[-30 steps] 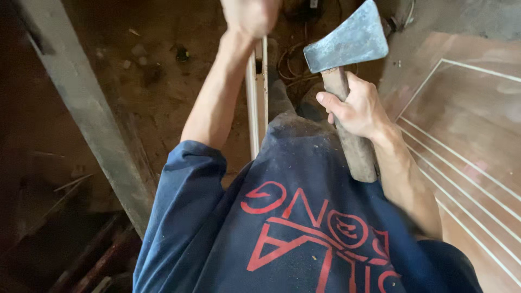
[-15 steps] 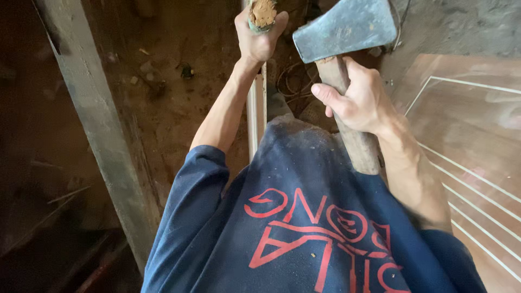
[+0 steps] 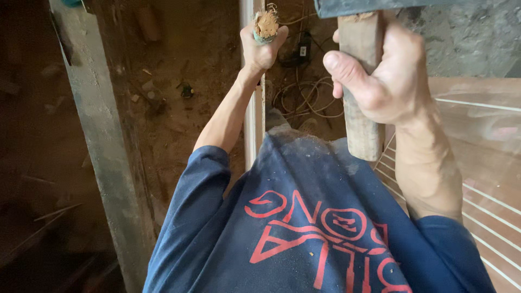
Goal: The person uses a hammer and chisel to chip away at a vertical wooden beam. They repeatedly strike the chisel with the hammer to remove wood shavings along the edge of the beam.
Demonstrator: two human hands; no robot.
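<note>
Hatchet (image 3: 359,81) gripped by right hand (image 3: 388,76) on its wooden handle, raised; left hand (image 3: 261,46) clamped on upright wooden stake (image 3: 266,24). Stake top frayed, looks partly worked; no strike landing yet.

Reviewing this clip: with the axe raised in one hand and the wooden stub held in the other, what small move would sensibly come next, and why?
Probably a short, controlled blow with the axe onto the frayed top of the wooden stub. The right hand grips the handle just under the head, which favours a light tap. The left hand wraps the stub right below its end, so its fingers sit close to where the blow would land.
</note>
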